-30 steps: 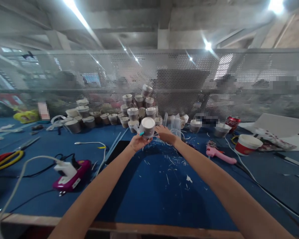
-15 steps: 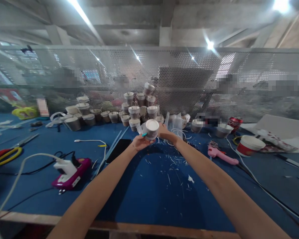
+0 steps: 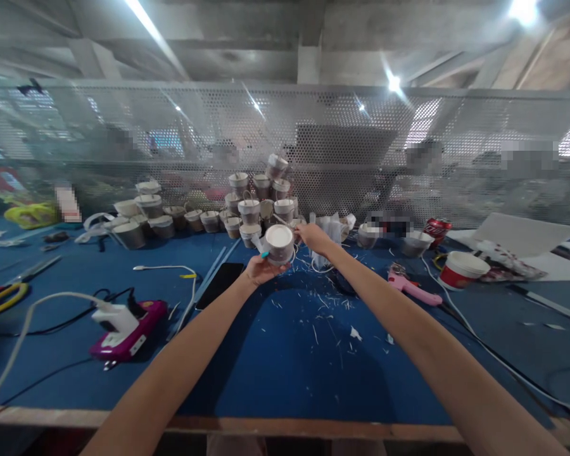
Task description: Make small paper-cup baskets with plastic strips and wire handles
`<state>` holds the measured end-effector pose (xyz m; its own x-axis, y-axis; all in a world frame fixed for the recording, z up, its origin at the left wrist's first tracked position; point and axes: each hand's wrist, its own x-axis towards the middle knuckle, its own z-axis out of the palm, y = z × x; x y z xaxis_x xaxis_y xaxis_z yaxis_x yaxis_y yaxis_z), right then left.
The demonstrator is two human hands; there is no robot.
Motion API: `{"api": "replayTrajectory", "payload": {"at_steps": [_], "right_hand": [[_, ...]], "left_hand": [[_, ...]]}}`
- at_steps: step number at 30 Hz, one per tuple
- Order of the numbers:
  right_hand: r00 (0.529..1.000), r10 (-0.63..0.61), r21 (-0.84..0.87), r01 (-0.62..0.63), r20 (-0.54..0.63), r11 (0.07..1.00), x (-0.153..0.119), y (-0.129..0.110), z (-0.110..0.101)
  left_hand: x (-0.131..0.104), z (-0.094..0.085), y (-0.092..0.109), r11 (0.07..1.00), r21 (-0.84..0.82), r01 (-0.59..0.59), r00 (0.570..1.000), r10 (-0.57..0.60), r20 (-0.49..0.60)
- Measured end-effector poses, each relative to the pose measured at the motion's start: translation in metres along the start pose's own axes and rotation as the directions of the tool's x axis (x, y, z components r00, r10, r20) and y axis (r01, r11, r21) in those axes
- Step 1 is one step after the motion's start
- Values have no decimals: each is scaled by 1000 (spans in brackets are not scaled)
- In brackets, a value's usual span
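My left hand [image 3: 261, 271] is wrapped around a small grey bucket [image 3: 280, 246], with its round white face turned up toward me. A bit of teal shows by the fingers of that hand. Just right of the bucket, my right hand [image 3: 314, 238] is closed in a pinch. From its fingertips a thin pale strip [image 3: 283, 221] slants up and left, just above the bucket's far edge. Behind both hands rises a stack of similar small buckets [image 3: 249, 211] with thin handles. Clear plastic strips [image 3: 331, 231] lie behind my right hand.
A phone [image 3: 221, 285] and a purple power strip [image 3: 128, 335] lie to the left, with scissors [image 3: 9, 301] farther out. On the right are a pink glue gun [image 3: 415, 288], a red-and-white cup [image 3: 463, 269] and a soda can [image 3: 437, 232]. White scraps litter the blue table [image 3: 285, 380].
My right hand has drawn back a little from the bucket, and the thin pale strip now shows at its fingertips. My left hand still holds the bucket. The view has shifted slightly.
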<state>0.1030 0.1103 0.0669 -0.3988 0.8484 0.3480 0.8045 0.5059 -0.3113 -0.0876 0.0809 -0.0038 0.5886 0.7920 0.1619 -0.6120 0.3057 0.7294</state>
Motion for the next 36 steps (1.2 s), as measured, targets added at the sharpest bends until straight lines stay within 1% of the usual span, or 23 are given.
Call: {"api": "replayTrajectory", "payload": {"at_steps": [2, 4, 6, 8, 11, 14, 17, 19, 21, 23, 27, 28, 29, 32, 33, 36], "right_hand": [[998, 32, 34, -30, -58, 999, 4, -2, -5], [988, 71, 83, -60, -136, 995, 8, -3, -12], [970, 123, 142, -95, -208, 985, 13, -3, -20], [953, 188, 193, -144, -237, 971, 17, -1, -29], [937, 281, 221, -235, -206, 946, 19, 8, -40], [923, 345, 206, -309, -171, 929, 15, 18, -51], [925, 368, 186, -348, -92, 919, 9, 26, -65], [928, 370, 174, -357, -45, 918, 1, 30, -74], [930, 365, 173, -352, -47, 920, -11, 32, -81], [932, 353, 178, -334, -87, 926, -29, 33, -86], [931, 303, 156, -274, -205, 949, -86, 32, -86], [938, 240, 124, -215, -249, 969, -102, 32, -83], [942, 203, 110, -180, -266, 978, -117, 31, -80], [956, 175, 109, -153, -233, 982, -153, 30, -66], [961, 178, 95, -161, -211, 982, -161, 30, -60], [962, 170, -2, -174, -214, 985, -172, 27, -42]], "left_hand": [[0, 0, 2, 998, -17, -53, 998, 53, -18], [0, 0, 2, 997, -13, -71, 997, 70, -26], [1, -1, 0, 999, 9, -48, 999, 48, -21], [2, -2, -2, 999, 34, -11, 1000, 11, -9], [3, -4, -6, 999, 50, 19, 1000, -20, 5], [2, -5, -8, 996, 80, 46, 998, -49, 29], [2, -3, -8, 992, 109, 66, 997, -70, 40], [3, 2, -9, 990, 132, 56, 998, -57, 1], [5, 8, -10, 982, 188, 29, 997, -15, -73], [8, 15, -14, 970, 244, 5, 990, 29, -135], [13, 32, -26, 950, 312, 18, 981, 44, -190], [14, 36, -31, 944, 330, 25, 978, 45, -203], [14, 41, -35, 937, 348, 32, 976, 47, -215], [13, 54, -48, 917, 396, 51, 971, 48, -235], [12, 58, -52, 910, 412, 55, 970, 49, -238], [8, 67, -60, 860, 506, 69, 971, 59, -234]]}}
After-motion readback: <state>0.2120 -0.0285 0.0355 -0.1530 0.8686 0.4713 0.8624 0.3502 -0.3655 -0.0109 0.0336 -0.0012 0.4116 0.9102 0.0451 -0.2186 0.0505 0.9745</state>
